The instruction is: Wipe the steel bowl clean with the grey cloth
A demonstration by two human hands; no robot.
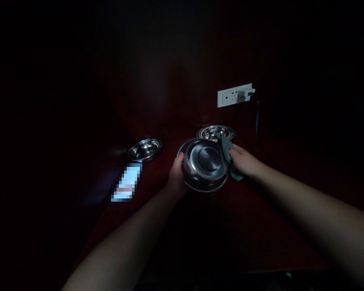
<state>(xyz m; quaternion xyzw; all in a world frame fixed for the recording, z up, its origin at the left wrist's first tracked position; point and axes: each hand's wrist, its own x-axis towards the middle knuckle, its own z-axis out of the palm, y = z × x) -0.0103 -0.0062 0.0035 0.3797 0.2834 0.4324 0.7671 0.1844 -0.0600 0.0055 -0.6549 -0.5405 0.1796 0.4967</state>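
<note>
A shiny metal bowl (204,163) is held up with its underside toward me. My left hand (177,178) grips its left rim, the thumb lying on the outer wall. On the other side, my right hand (243,161) is closed on a grey-green cloth (226,148), which touches the bowl's right side; part of the cloth hangs below the fingers. Behind the held bowl sit round metal dishes (200,132), apparently stacked and partly hidden by it. Another shallow metal bowl (145,150) rests farther left, its open side up.
A lit, pixelated screen (127,184) lies left of my left hand. On the back wall is a white socket panel (227,97) with a plug (246,93) in it. A dark cable (257,121) runs down to the dark red tabletop (230,226). The surroundings are very dark.
</note>
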